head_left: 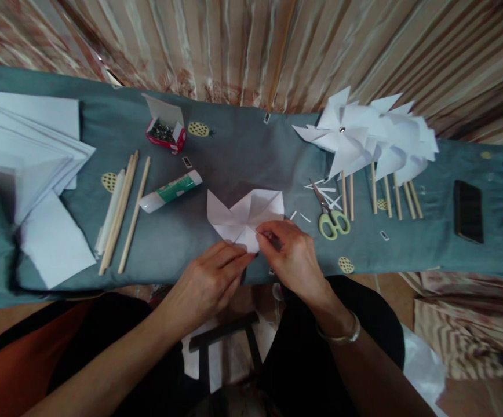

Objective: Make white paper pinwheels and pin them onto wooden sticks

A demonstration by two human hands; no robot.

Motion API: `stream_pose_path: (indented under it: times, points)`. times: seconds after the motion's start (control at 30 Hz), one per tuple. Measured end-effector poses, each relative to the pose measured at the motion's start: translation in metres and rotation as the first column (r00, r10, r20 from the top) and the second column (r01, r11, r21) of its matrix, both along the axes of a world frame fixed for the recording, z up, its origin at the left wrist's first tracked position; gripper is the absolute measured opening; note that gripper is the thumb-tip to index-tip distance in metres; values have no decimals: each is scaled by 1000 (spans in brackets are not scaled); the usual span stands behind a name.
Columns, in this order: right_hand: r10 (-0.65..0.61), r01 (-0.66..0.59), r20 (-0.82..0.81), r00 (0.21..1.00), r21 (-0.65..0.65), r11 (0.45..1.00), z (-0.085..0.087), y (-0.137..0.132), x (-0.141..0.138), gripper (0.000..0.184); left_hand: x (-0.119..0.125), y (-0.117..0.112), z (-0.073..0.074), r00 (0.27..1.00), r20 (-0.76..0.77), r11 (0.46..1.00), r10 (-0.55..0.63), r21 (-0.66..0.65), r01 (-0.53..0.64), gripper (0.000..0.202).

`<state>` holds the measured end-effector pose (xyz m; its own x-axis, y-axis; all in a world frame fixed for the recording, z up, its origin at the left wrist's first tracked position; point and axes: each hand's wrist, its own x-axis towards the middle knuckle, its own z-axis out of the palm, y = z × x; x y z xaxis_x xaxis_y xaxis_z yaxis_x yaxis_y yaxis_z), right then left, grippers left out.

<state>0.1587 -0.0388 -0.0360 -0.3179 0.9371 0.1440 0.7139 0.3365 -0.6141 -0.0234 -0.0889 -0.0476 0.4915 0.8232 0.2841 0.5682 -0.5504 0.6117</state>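
Observation:
A white paper pinwheel [245,217] with folded blades lies at the table's front edge, between my hands. My left hand [214,275] is closed on its lower edge, fingers pressed together. From the right, my right hand [288,252] pinches the blade nearest it between thumb and forefinger. Fingers hide part of the lower blades. Above and left of the pinwheel lies a green and white glue stick [171,191]. To the right, scissors with green handles [334,223] rest by thin paper strips [330,195].
Finished pinwheels on sticks [377,136] are piled at the back right, near a dark phone [467,211]. A red box of pins [166,136] stands open at the back left. Wooden sticks [121,214] and white paper sheets [55,243] lie on the left.

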Motion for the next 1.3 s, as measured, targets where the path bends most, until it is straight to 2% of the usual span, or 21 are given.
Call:
stream_pose_path:
  times: [0.4, 0.77, 1.3]
  points:
    - [113, -126, 149, 982, 79, 989, 3, -2, 0, 21, 1, 1, -4, 999, 39, 999, 13, -35, -12, 29]
    - [142, -172, 188, 972, 152, 973, 1, -4, 0, 24, 1, 0, -3, 999, 44, 999, 15, -42, -13, 28]
    - [160, -193, 212, 964, 143, 971, 0, -5, 0, 26, 2, 1, -3, 999, 43, 1000, 13, -15, -12, 28]
